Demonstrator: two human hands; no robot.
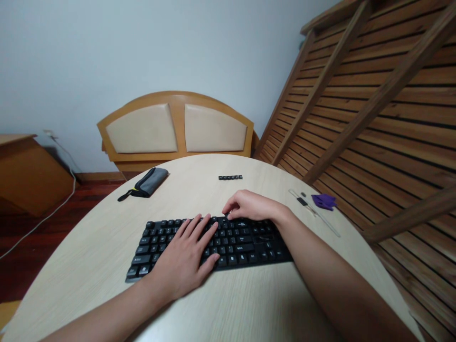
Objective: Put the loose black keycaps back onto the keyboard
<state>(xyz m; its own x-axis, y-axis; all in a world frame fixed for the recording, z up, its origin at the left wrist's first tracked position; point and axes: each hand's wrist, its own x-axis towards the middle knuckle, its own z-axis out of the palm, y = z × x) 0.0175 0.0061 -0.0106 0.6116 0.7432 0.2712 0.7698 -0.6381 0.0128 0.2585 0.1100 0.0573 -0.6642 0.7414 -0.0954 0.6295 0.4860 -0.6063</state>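
Observation:
A black keyboard (245, 248) lies on the round pale wooden table, in front of me. My left hand (187, 254) rests flat across its left and middle keys, fingers spread and holding nothing. At the keyboard's top edge my right hand (245, 206) is bent down, thumb and fingers pinched around a keycap (226, 215) in the top row. That keycap is mostly hidden by the fingertips, so I cannot tell whether it is lifted off. Further back on the table stands a short row of several loose black keycaps (230, 177).
A grey zipped pouch (153, 182) lies at the table's back left. On the right are a thin wire tool (320, 216), a small dark piece (303, 194) and a purple cloth (324, 201). Behind are a padded headboard (178, 97) and leaning wooden slats (374, 104).

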